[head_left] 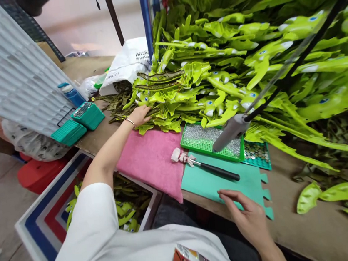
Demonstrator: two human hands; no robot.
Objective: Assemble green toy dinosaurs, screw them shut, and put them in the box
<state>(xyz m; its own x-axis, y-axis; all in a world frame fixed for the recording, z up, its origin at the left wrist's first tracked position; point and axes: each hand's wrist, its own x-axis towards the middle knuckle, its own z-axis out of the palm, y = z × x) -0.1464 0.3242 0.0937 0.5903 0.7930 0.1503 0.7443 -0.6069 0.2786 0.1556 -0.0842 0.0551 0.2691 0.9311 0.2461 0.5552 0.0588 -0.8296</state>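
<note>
My left hand (141, 116) reaches forward to the near edge of a heap of lime-green plastic toy parts (164, 100). Its fingers close on a green toy part there, with the fingertips partly hidden among the pieces. My right hand (248, 214) is held over the front edge of the teal foam mat (224, 187), thumb and fingertips pinched together; anything between them is too small to make out. On that mat lies a black-handled hammer (219, 170), its head wrapped in white material. A folded pink cloth (152, 158) is spread left of it.
A green tray of small silvery pieces (206, 139) stands behind the mat, a grey power-tool tip (231, 132) hanging above it. Teal boxes (88, 115) and a blue bottle (72, 94) are at left. Below sits a striped bin (50, 218) holding toy parts. Loose green pieces (346, 190) lie right.
</note>
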